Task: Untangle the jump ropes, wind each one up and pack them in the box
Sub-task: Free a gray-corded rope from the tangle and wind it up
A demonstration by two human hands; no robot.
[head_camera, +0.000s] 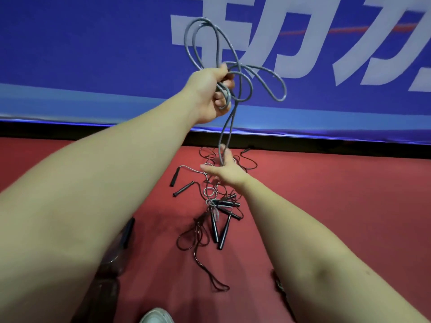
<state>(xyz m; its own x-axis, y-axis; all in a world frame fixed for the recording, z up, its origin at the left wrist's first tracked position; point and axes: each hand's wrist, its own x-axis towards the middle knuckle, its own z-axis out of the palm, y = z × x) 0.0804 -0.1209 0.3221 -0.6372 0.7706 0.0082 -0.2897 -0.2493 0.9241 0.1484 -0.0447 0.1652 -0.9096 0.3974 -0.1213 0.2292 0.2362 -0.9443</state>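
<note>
Down at the bottom edge a white shoe [156,315] pokes in, and both bare forearms reach out over the red floor [338,206].

The left hand [211,94] is up high against the blue banner [93,54], fist wrapped round a bunch of grey rope [285,90], with several loops springing out above it and to its right. From that fist one length drops almost straight down to the right hand [225,172]. That hand hangs lower with its fingers stretched nearly straight and thumb out. The strand runs past its fingertips, and nothing is clenched.

So the rope's long axis is vertical: left hand at the top, right hand below it. Directly under and just beyond the right hand is the tangle [217,206] on the floor, so the right hand is plainly the nearer one to it. My read is that winding is under way. The next length has to come up from the tangle, fed by the right hand into the left hand's coil.

There is one grey rope in the air. On the floor I make out six black handles [214,227] in the open, and a seventh shows half hidden behind the left forearm. The thin black cords and a pale one are too knotted together to count. No box that I can make out.
</note>
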